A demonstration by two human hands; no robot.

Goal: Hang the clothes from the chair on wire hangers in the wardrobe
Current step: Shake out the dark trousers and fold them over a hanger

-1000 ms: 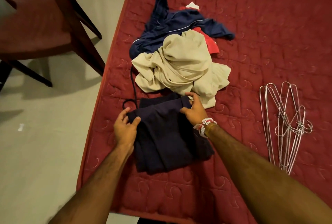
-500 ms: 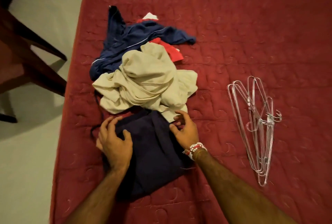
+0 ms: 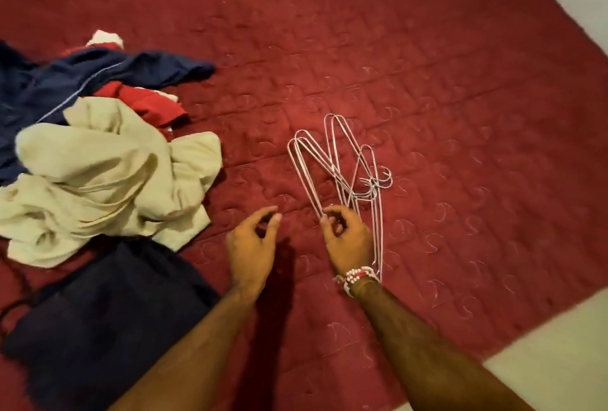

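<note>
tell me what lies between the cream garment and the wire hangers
Only bare red bedcover between the cream garment and the wire hangers, in the head view.

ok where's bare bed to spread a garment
Widest: maroon quilted bedcover beyond and right of the silver wire hangers. Narrow strip between them and the crumpled cream garment, under the left hand. Crowded left: folded dark navy garment.

Hands: two, the left hand (image 3: 251, 246) and the right hand (image 3: 345, 241).
Wire hangers (image 3: 342, 167): one overlapping bunch, at least four; exact number lost where the wires cross.
Garments: four plain to see, namely one navy jacket (image 3: 98, 76), one red garment (image 3: 149, 106), one cream garment (image 3: 108, 167) and one dark folded garment (image 3: 108, 308).
White scrap (image 3: 105, 39): one; separate piece or not, unclear.
Bead bracelets (image 3: 355, 275): several strands on one wrist, number unclear.
Bed (image 3: 427, 48): one.
</note>
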